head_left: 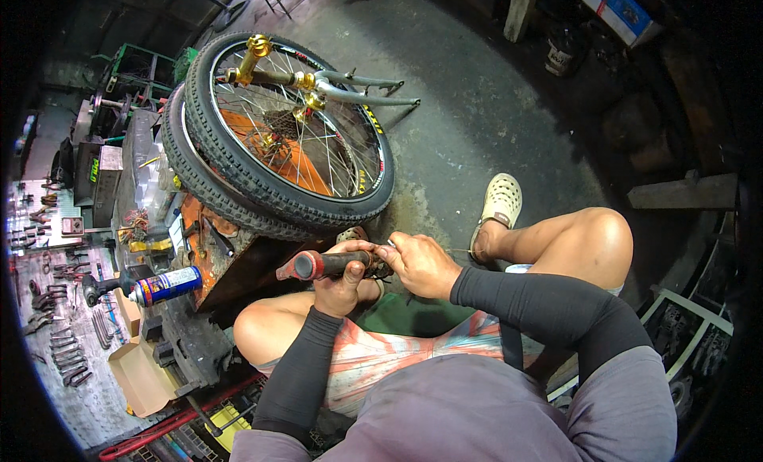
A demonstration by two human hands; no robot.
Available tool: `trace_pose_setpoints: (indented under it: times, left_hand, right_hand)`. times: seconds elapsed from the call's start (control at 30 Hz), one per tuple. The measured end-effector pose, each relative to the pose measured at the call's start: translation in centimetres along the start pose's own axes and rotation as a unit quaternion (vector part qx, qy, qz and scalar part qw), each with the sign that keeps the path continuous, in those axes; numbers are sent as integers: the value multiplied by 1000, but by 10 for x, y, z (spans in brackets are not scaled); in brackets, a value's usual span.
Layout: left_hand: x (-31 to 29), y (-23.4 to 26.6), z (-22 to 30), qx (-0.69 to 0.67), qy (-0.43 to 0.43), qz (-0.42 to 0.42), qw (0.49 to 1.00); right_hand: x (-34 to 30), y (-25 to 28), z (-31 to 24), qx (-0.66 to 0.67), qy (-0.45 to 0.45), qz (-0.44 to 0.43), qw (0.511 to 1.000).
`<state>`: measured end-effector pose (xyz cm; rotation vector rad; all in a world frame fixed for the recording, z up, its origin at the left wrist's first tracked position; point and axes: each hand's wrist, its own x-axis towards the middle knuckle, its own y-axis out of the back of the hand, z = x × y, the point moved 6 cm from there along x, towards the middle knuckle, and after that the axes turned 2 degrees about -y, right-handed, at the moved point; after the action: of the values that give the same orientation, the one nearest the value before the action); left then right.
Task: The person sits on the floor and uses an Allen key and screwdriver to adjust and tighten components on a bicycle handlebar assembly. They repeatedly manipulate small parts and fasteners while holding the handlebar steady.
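In front of my lap, my left hand [342,289] is wrapped round a dark tube with a red ringed end [306,265], which looks like a handlebar grip. That red end points left, and a red piece sticks out beside it. Close against its other end, my right hand [420,265] is closed with thumb and fingers pinched together. What the pinch holds is too small and covered to make out. Beyond my hands, a silver bicycle fork [338,92] with gold fittings and a gold stem [253,58] lies across the upper of two stacked bicycle wheels [380,193].
The wheels rest over an orange-brown stand [208,265] with small tools on it. A blue spray can [168,286] and a black power drill [103,287] lie to the left. Wrenches [70,357] cover the bench beside an open cardboard box [143,376]. A wooden beam [685,193] is at right.
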<state>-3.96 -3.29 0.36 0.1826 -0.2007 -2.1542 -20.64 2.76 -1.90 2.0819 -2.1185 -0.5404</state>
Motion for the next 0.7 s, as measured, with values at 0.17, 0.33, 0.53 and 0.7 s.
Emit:
trace_pose_setpoints:
  times: [0.17,0.33,0.53,0.7]
  left_hand:
    - [-11,-9,3,12,6,45,999]
    - [-16,-18,3,31,-1,32,999]
    - [-9,-15,5,87,-116,45,988]
    - [-16,-17,3,65,-131,59,988]
  right_hand:
    - [-4,3,-7,-6,-71,-35,997]
    - [2,11,-3,32,-157,-121,980]
    - [-10,11,2,61,-174,-92,979]
    - [-14,17,-5,2,-149,-84,985]
